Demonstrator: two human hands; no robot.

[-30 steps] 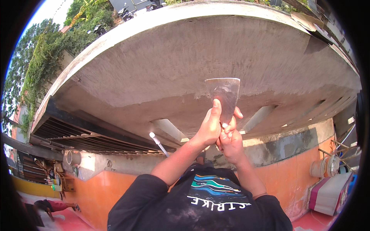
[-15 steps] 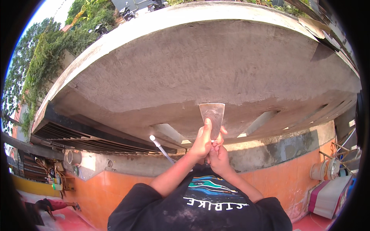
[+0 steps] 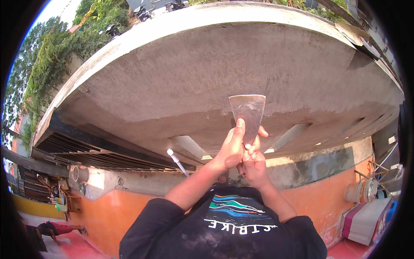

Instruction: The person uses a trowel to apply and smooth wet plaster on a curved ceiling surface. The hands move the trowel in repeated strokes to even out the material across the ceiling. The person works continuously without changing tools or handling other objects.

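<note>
At the far left I record green foliage [image 3: 47, 73] beyond the end of a grey wall [image 3: 207, 64]. Below it, at the lower left, another person [image 3: 62, 227] is partly in view over a red floor [image 3: 79, 247]. A round bucket [image 3: 81, 174] lies near the left end of an orange surface [image 3: 101, 216]. Just above runs a dark slatted grille [image 3: 99, 152], set against the wall's lower side. A pale pipe [image 3: 176, 160] with a white end projects close to my left forearm, and beside it a slanted slot [image 3: 189, 146] is noted in the wall.

At centre, my hands are together, both closed on one scraper [image 3: 250, 107]. My left hand [image 3: 232, 151] has its thumb laid along the blade; my right hand [image 3: 253, 162] is closed low at the handle end, mostly hidden between the hands, with a finger showing past the blade's right side. The scraper is held in front of the wall, broad edge pointing away from me; whether that edge touches the wall I cannot tell.

To the right: a second slanted slot [image 3: 292, 136], a dark patch [image 3: 330, 166] on a grey strip, stacked buckets [image 3: 354, 191], and a white-and-purple striped object [image 3: 365, 221] below them.
</note>
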